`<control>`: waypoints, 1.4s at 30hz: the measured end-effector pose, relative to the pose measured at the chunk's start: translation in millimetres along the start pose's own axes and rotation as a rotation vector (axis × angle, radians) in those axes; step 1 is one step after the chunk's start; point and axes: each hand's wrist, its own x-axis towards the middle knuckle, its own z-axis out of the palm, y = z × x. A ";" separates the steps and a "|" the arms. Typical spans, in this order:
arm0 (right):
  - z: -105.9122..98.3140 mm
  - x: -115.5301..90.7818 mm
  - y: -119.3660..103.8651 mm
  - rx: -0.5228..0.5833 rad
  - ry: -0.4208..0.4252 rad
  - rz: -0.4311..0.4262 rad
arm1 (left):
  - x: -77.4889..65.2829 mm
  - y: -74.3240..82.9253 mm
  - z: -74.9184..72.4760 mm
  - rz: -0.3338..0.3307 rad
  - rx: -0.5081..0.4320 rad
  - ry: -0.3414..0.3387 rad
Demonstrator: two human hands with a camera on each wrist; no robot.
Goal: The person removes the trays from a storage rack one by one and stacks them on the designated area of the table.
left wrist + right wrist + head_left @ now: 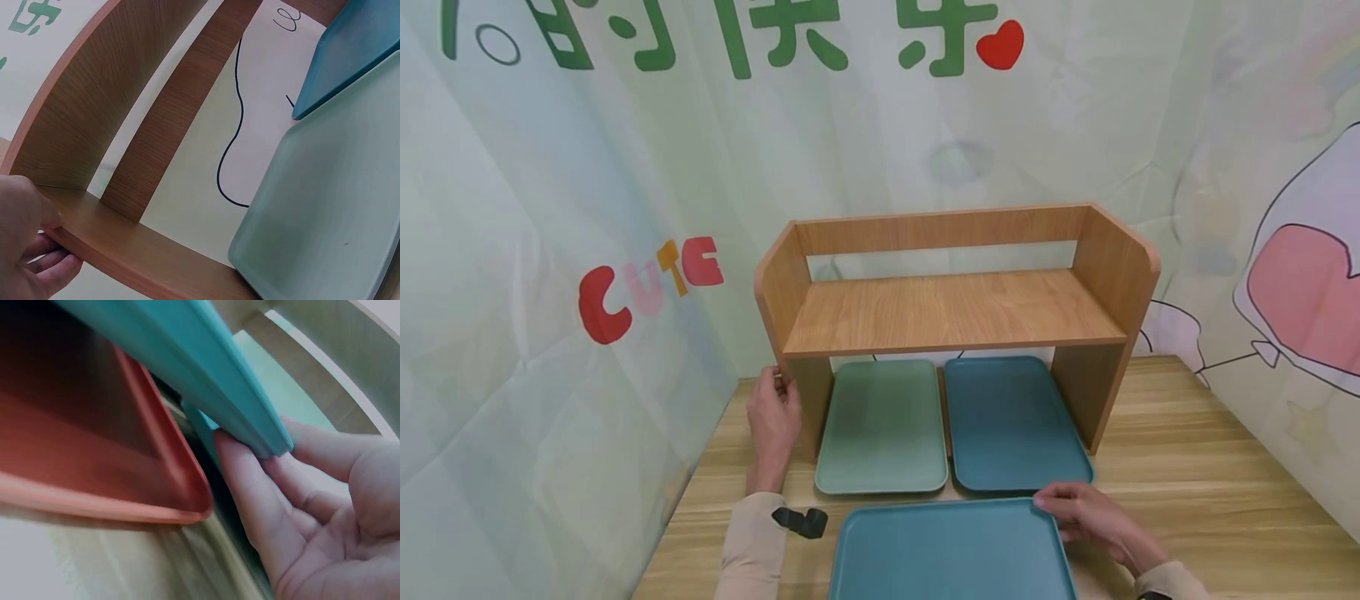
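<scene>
My left hand [774,423] grips the front edge of the left side panel of a small wooden desk shelf [955,308], thumb on one face and fingers on the other, as the left wrist view shows. With my right hand [1097,523] I pinch the far right corner of a blue tray [955,554], which is cut off by the bottom of the head view. Up close in the right wrist view, that tray's rim [250,412] lies between thumb and fingers, raised above a red-orange tray [94,444]. The head view hides the red-orange tray.
Under the shelf board, a pale green tray [883,429] and a darker blue tray [1015,425] lie side by side, jutting out in front. Everything stands on a wood-grain table [1210,467], with a printed cloth backdrop [887,150] behind and at both sides.
</scene>
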 end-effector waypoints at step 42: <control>35.2 9.9 6.7 -0.382 0.529 0.028 | -0.5 0.5 0.4 0.017 -0.027 0.024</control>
